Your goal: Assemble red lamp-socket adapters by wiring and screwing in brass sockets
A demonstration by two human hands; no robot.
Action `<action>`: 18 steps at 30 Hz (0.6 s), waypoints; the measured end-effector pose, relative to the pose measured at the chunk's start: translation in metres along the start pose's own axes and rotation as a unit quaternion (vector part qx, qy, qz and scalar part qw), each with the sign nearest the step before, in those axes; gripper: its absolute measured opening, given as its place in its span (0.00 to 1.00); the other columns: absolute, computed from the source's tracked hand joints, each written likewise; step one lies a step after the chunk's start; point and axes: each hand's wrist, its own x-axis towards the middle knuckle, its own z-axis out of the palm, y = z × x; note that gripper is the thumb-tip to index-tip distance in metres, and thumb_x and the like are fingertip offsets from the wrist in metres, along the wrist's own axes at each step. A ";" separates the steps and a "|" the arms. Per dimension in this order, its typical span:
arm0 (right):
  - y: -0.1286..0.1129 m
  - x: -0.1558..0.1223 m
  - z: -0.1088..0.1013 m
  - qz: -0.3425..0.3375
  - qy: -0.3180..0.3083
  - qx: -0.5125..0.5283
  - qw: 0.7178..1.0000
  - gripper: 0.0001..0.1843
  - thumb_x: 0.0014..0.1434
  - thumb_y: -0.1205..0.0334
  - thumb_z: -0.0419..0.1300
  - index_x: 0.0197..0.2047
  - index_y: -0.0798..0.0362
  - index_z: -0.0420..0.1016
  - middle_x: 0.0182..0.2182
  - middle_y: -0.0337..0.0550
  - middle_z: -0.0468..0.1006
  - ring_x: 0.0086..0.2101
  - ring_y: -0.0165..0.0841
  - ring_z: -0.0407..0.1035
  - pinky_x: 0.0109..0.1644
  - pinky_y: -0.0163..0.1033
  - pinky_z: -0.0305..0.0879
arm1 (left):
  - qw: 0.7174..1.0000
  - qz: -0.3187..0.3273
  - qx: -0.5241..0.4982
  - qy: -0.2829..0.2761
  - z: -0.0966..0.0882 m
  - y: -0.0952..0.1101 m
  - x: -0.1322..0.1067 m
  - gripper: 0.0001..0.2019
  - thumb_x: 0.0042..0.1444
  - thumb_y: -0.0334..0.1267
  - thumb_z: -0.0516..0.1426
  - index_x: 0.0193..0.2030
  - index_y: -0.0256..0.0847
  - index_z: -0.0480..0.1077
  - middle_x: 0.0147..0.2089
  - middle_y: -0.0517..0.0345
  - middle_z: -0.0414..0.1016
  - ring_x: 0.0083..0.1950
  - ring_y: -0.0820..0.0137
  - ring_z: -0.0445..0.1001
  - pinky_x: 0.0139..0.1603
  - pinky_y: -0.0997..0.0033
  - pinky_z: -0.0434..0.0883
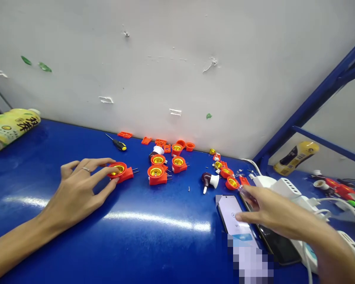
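My right hand [272, 209] hovers over the phone [233, 215], pinching something small and clear [245, 193]; my left hand [77, 189] curls around an orange lamp socket [120, 172] on the desk [47, 142].

Orange lamp sockets [156, 174] obstruct the far bench [77, 142]; right hand [272, 209] could pass nearer.

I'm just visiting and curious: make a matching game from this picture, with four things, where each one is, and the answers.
Things: 1 left hand; 2 right hand; 3 screwdriver; 4 drink bottle.
Places: A above a phone; B on its side at the left edge of the blue bench; C touching an orange lamp socket; D between the left hand and the wall.
Pairs: 1-C, 2-A, 3-D, 4-B.
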 end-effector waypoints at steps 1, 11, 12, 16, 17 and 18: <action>0.005 -0.003 0.005 0.017 -0.032 -0.007 0.999 0.20 0.51 0.42 0.70 0.34 0.47 0.70 0.32 0.41 0.78 0.30 0.37 0.68 0.31 0.40 0.58 | 1.000 0.008 -0.005 0.013 0.002 -0.001 0.000 0.12 0.70 0.40 0.52 0.47 0.47 0.78 0.57 0.49 0.80 0.56 0.56 0.78 0.64 0.47 0.60; 0.032 -0.007 0.029 0.074 -0.072 -0.033 0.994 0.22 0.53 0.41 0.67 0.38 0.48 0.69 0.36 0.44 0.79 0.35 0.41 0.72 0.36 0.42 0.58 | 0.996 0.057 -0.028 0.065 0.009 -0.006 0.001 0.16 0.71 0.42 0.51 0.42 0.43 0.79 0.53 0.43 0.80 0.52 0.53 0.78 0.57 0.48 0.59; 0.034 -0.007 0.027 0.071 -0.062 -0.033 0.995 0.22 0.54 0.38 0.65 0.37 0.48 0.69 0.35 0.44 0.79 0.34 0.41 0.72 0.36 0.42 0.58 | 0.996 0.059 -0.028 0.067 0.009 -0.006 0.001 0.16 0.71 0.42 0.51 0.42 0.43 0.79 0.53 0.43 0.80 0.52 0.53 0.78 0.56 0.48 0.60; 0.042 0.000 0.024 0.072 -0.012 -0.032 0.997 0.30 0.62 0.26 0.48 0.33 0.47 0.64 0.33 0.45 0.77 0.32 0.41 0.70 0.35 0.43 0.55 | 0.995 0.064 -0.028 0.068 0.007 -0.006 0.001 0.15 0.71 0.41 0.51 0.42 0.43 0.79 0.52 0.43 0.80 0.51 0.53 0.77 0.55 0.49 0.60; 0.044 0.002 0.025 0.075 0.004 -0.030 0.997 0.32 0.62 0.25 0.46 0.33 0.47 0.63 0.32 0.45 0.76 0.32 0.41 0.70 0.34 0.43 0.55 | 0.995 0.064 -0.028 0.070 0.007 -0.006 0.000 0.15 0.71 0.41 0.51 0.42 0.44 0.79 0.52 0.43 0.80 0.51 0.53 0.77 0.55 0.49 0.59; 0.045 0.005 0.027 0.076 0.017 -0.028 0.997 0.32 0.63 0.25 0.44 0.33 0.47 0.63 0.32 0.44 0.76 0.32 0.41 0.69 0.34 0.43 0.55 | 0.995 0.064 -0.029 0.071 0.007 -0.006 0.000 0.15 0.71 0.41 0.51 0.42 0.44 0.79 0.52 0.44 0.80 0.51 0.53 0.77 0.55 0.49 0.59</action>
